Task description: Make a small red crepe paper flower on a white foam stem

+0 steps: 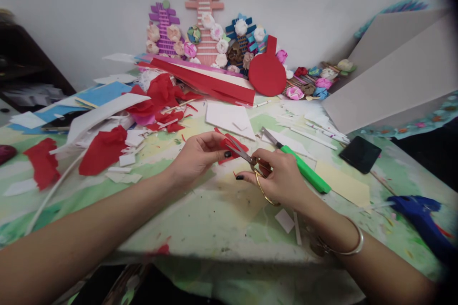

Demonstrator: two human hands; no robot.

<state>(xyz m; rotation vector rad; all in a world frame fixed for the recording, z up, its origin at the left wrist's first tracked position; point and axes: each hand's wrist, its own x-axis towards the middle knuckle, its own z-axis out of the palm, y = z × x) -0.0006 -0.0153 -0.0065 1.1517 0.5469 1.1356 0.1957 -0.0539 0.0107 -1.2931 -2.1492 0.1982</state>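
Between the thumb and fingers of my left hand (200,155) is a small piece of red paper (234,145). My right hand (282,176) grips a pair of scissors (246,155) by its gold-coloured handle loops. The scissor blades lie against the red piece, pointing up and to the left. Just beyond my right hand lies a green utility knife (306,169), its metal blade out on the white paper. Behind the red piece rests a white card sheet (229,118) with a small white scrap on it.
Crumpled red paper (157,97) and white scraps crowd the left side. A red paddle shape (267,74) leans among paper flowers at the wall. On the right are a black phone-like slab (360,154), a blue glue gun (418,214) and a big grey board (393,66).
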